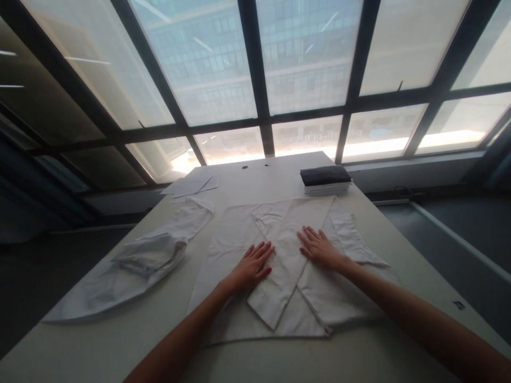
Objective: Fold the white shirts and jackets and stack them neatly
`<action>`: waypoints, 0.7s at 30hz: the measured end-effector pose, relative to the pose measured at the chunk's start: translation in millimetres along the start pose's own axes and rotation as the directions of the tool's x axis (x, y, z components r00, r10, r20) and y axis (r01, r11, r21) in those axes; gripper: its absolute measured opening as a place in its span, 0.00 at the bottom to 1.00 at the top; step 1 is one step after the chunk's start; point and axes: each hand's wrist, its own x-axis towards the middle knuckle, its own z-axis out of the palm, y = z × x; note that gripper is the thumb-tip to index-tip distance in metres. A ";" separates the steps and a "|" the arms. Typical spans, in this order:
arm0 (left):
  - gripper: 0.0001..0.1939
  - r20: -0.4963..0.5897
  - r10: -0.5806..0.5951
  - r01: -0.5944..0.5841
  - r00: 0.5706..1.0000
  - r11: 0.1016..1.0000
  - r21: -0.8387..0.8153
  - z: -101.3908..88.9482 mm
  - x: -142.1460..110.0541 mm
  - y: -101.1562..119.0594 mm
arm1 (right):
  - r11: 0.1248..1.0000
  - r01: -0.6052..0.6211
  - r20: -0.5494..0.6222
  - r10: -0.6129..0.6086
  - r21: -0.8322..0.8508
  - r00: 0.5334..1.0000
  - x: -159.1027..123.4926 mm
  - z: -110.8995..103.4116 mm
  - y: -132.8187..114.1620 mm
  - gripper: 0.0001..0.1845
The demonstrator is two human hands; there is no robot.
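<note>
Since the garment (285, 282) lies flat on the bench (235, 186) right in front of you, its weight is on the surface and not on your hands. Your left hand (249, 266) and right hand (321, 250) both press on it palm down, fingers apart, so the grip is open on each side and clamped on nothing. Judging by its creases, expect soft, light, limp cloth that won't break but wrinkles readily and may slide over the smooth top. Layers overlap near your fingers, and one could shift if you push; broad, flat palms suit it better than fingertips. To lift it, you'd best pinch through all the layers at two well-separated corners or along an edge, as a single-point hold would let it sag. The loose cloth (147, 260) to your left is apart from it.
</note>
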 end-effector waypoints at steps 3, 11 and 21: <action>0.31 0.006 0.026 -0.026 1.000 1.000 0.008 -5.1 -33.3 2.8 | 0.999 0.045 -0.030 -0.044 0.013 0.999 -38.6 2.2 1.4 0.33; 0.29 0.020 -0.060 0.059 0.998 0.998 0.026 -9.6 -108.8 -4.4 | 0.989 0.142 -0.028 -0.141 0.051 0.990 -123.5 -4.2 25.4 0.32; 0.29 -0.047 -0.171 0.172 0.984 0.984 0.037 -17.9 -187.0 -30.8 | 0.991 0.135 -0.143 -0.134 -0.002 0.981 -204.8 -4.7 71.8 0.38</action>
